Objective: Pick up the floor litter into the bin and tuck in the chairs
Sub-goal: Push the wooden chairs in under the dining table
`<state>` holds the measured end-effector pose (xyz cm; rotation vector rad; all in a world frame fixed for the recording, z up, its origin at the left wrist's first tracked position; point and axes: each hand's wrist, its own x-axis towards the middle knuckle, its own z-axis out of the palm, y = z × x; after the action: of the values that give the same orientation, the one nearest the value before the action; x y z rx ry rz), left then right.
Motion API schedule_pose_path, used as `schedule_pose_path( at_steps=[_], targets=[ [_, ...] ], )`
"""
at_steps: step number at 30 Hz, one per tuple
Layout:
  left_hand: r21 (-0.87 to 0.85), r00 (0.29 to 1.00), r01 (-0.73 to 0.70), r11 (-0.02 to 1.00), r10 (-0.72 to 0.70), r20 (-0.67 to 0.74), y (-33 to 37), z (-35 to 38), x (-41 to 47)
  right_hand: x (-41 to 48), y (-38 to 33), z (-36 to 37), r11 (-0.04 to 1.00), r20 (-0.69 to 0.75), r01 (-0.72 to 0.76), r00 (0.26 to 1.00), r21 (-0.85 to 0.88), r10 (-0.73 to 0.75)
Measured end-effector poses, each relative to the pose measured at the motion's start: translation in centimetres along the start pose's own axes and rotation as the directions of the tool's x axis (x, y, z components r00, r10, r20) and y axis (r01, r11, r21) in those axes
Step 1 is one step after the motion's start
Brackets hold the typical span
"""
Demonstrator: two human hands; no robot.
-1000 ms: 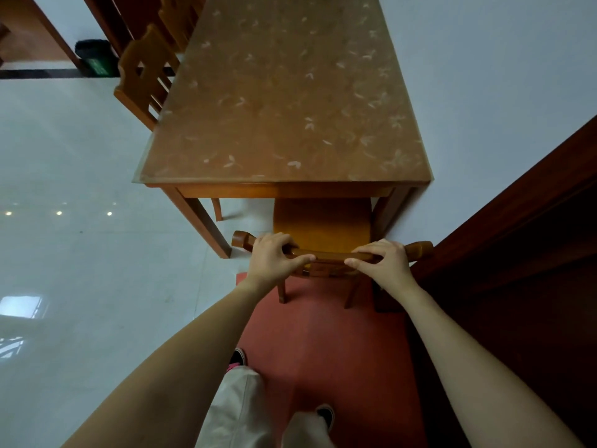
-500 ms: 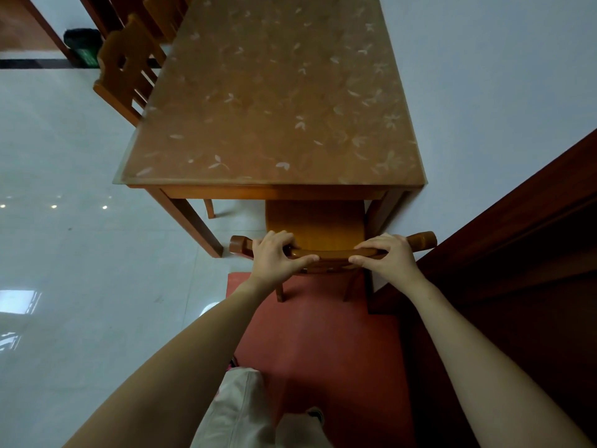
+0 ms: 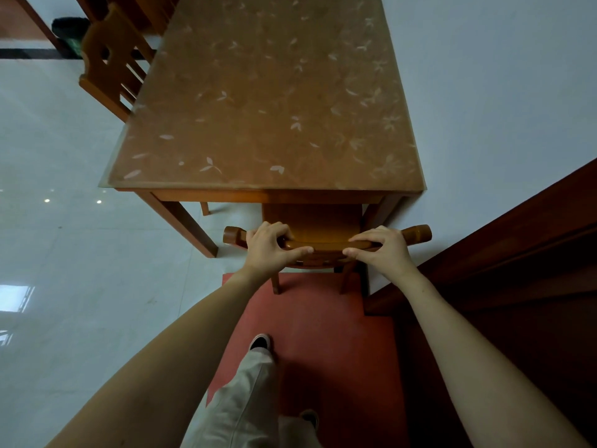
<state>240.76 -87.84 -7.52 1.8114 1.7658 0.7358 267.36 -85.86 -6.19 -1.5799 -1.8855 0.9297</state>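
A wooden chair (image 3: 326,226) stands at the near end of the table (image 3: 277,101), its seat mostly under the tabletop. My left hand (image 3: 268,250) grips the left half of the chair's curved top rail. My right hand (image 3: 382,250) grips the right half of the same rail. The chair's back legs rest at the far edge of a red mat (image 3: 316,334). A second wooden chair (image 3: 111,64) stands along the table's left side, close against it. A dark bin (image 3: 69,30) with a green label sits on the floor at the far left. No litter shows on the floor.
A white wall (image 3: 500,92) runs along the table's right side. Dark wooden panelling (image 3: 517,270) rises close on my right. Glossy pale floor tiles (image 3: 74,270) spread to the left. My legs and shoes (image 3: 260,342) are on the red mat.
The chair has slid further under the table, with both hands staying on its top rail. I have stepped forward, my left foot now ahead on the mat.
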Motion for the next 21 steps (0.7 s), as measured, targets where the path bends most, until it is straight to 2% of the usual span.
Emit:
schedule_pose_path(
  at_steps=[5,13,21],
  targets=[
    [-0.026,1.0,-0.01,1.0,0.01,-0.009,-0.4,-0.4,1.2,1.1,-0.6,0.4,1.0,-0.022,0.02,1.0,-0.021,-0.021],
    [-0.016,1.0,-0.025,1.0,0.024,-0.011,-0.5,-0.9,2.4,2.1,-1.1,0.3,1.0,-0.017,-0.026,1.0,-0.002,0.026],
    [0.046,0.997,-0.043,0.998,0.041,0.059,-0.4,-1.7,2.0,1.3,-2.1,0.5,0.995,-0.022,-0.098,0.995,-0.029,0.097]
  ],
)
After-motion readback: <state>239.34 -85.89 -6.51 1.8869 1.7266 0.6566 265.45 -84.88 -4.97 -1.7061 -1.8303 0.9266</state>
